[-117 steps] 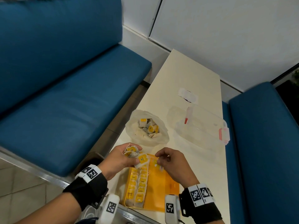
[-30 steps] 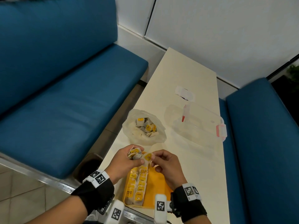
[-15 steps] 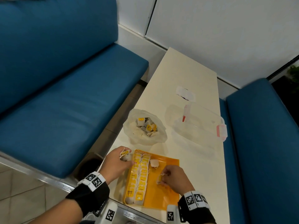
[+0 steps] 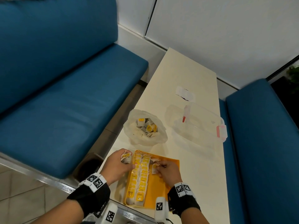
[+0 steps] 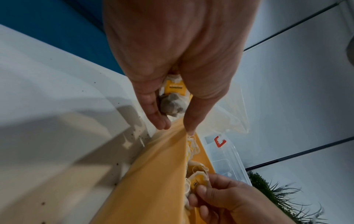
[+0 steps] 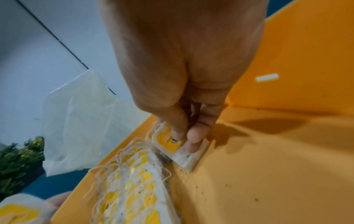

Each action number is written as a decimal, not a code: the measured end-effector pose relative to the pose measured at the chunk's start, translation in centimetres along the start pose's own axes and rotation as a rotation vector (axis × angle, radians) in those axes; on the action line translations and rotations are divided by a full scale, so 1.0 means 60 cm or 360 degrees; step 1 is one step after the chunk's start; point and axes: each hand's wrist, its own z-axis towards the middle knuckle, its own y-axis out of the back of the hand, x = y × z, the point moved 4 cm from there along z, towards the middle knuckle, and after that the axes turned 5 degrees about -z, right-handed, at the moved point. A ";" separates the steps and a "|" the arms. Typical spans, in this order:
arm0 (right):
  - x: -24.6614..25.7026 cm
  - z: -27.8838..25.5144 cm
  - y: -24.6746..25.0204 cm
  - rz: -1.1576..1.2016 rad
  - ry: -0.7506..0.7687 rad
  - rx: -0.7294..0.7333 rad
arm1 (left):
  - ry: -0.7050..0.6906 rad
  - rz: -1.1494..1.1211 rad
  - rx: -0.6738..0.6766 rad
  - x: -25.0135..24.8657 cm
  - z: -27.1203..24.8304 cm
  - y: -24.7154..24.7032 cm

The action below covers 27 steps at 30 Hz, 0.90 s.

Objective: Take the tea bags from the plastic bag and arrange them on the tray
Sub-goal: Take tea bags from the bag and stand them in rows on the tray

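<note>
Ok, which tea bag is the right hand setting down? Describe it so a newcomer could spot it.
Find the orange tray at the table's near end. Two packed rows of tea bags fill its left side. The tea bag lies just right of them, pinched by the right hand; it alone starts a third row on bare tray floor.

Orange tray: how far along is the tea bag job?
Two rows of yellow-tagged tea bags already fill the orange tray's left side. The right hand sets one starting a third row; the left hand holds several. More remain in the clear plastic bag.
</note>
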 end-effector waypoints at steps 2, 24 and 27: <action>-0.002 -0.001 -0.001 0.0163 -0.0063 -0.0061 | -0.0005 0.0005 0.0006 0.001 0.000 0.001; 0.005 0.004 -0.027 0.0462 -0.0239 -0.0453 | -0.0006 0.0008 0.0039 -0.011 -0.009 0.001; 0.003 0.004 -0.027 0.0528 -0.0281 -0.0438 | -0.0002 0.0015 0.0036 -0.012 -0.009 0.001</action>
